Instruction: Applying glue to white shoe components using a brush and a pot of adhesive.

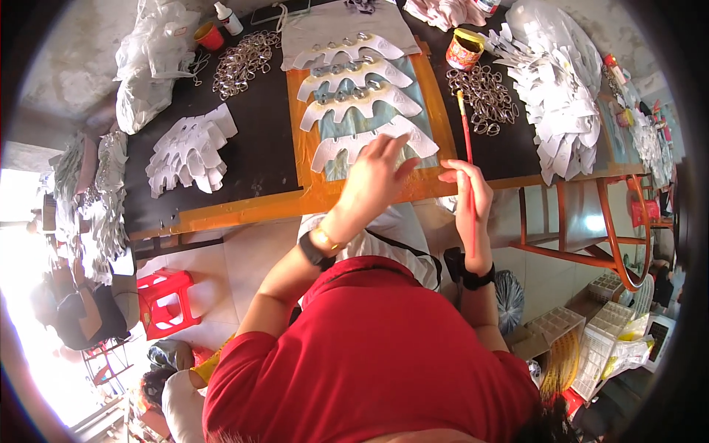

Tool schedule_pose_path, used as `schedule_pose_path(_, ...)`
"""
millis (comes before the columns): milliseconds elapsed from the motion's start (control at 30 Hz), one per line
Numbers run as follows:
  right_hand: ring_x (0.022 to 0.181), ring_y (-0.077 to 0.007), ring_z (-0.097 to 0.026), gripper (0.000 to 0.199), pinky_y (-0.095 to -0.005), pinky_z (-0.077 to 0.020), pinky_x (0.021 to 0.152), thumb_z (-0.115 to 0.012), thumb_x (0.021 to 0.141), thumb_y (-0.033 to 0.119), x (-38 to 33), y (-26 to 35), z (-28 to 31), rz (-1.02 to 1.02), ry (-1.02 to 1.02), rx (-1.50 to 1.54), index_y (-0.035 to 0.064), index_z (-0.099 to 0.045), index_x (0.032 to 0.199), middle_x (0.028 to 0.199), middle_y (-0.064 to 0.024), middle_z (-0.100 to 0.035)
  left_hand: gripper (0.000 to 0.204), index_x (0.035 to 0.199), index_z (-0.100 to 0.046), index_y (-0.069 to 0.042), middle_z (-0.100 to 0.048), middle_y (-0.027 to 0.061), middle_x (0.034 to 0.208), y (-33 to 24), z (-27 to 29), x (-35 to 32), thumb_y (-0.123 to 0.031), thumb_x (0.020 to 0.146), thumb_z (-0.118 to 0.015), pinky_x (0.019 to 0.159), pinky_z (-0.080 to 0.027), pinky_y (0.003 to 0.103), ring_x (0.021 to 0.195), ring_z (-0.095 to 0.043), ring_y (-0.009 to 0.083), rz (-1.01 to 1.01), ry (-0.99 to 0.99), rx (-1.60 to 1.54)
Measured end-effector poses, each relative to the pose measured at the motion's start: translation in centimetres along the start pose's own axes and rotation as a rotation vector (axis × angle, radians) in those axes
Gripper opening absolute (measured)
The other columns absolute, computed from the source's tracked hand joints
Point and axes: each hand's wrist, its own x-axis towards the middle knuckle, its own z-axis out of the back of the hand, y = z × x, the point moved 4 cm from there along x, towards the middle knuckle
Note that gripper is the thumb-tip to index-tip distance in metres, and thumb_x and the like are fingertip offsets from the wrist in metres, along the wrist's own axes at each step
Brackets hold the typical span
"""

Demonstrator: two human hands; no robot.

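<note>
My left hand lies over the nearest white scalloped strip, its fingers stretched out and resting on or just above it. In my right hand is a thin red paintbrush, held upright with its pale tip pointing away from me. Beyond the near strip, three similar white strips lie in rows; the closest of these, a strip with shiny metal rings, shows yellowish smears. All the strips lie on a board edged with orange-brown tape.
Piles of metal rings flank the board, the right heap beside a red-yellow tub. Stacked white strips lie left; a larger strip pile lies right. A red stool and a wooden chair stand near the table.
</note>
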Motion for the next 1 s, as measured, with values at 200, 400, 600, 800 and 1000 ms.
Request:
schedule_pose_path(200, 0.097, -0.0274, -0.063, 0.019, -0.0373, -0.0484, 0.085, -0.059, 0.085, -0.002, 1.9, -0.5, -2.3, 0.325, 0.131, -0.351, 0.0032, -0.063, 0.103, 0.106, -0.0119, -0.066, 0.018, 0.09, -0.068, -0.005, -0.061, 0.0089, 0.092, 5.0, 6.6, -3.2, -0.002, 0.073, -0.071, 0.074, -0.048, 0.038, 0.085, -0.056, 0.0278, 0.025, -0.091, 0.253)
schedule_pose_path(400, 0.115, -0.0313, -0.054, 0.02, -0.0447, -0.0388, 0.1, -0.056, 0.087, 0.002, 2.7, -1.2, -5.8, 0.324, 0.366, -0.345, 0.0049, -0.06, 0.106, 0.122, -0.0137, -0.059, 0.019, 0.097, -0.068, -0.002, -0.061, 0.0102, 0.095, 7.7, 6.7, -5.1, 0.004, 0.081, -0.062, 0.078, -0.048, 0.037, 0.086, -0.057, 0.0294, 0.114, -0.088, 0.226)
schedule_pose_path(600, 0.085, -0.0247, -0.057, 0.03, -0.0346, -0.0471, 0.076, -0.059, 0.084, -0.002, 5.5, 0.9, -2.4, 0.175, 0.076, -0.074, 0.0039, -0.057, 0.113, 0.097, -0.0119, -0.057, 0.018, 0.097, -0.068, -0.002, -0.061, 0.0106, 0.094, 8.1, 6.8, -4.7, 0.003, 0.08, -0.063, 0.076, -0.049, 0.037, 0.085, -0.057, 0.029, 0.112, -0.109, 0.224)
schedule_pose_path(800, 0.069, -0.0062, -0.052, 0.012, -0.0205, -0.044, 0.063, -0.056, 0.094, 0.006, 11.7, 2.4, 7.1, 0.118, -0.368, 0.012, -0.0035, -0.061, 0.099, 0.079, -0.002, -0.058, 0.018, 0.096, -0.068, -0.002, -0.061, 0.0105, 0.094, 8.1, 6.9, -4.3, 0.004, 0.079, -0.064, 0.075, -0.048, 0.037, 0.084, -0.056, 0.029, 0.139, -0.121, 0.198)
schedule_pose_path(1000, 0.055, -0.0083, -0.052, 0.016, -0.0224, -0.0433, 0.053, -0.058, 0.093, 0.011, 17.9, 0.0, 10.1, 0.062, -0.359, -0.028, -0.0039, -0.063, 0.089, 0.068, -0.0033, -0.057, 0.017, 0.095, -0.068, -0.002, -0.061, 0.0101, 0.093, 8.2, 6.9, -4.2, 0.002, 0.079, -0.065, 0.075, -0.048, 0.037, 0.084, -0.056, 0.0289, 0.136, -0.124, 0.188)
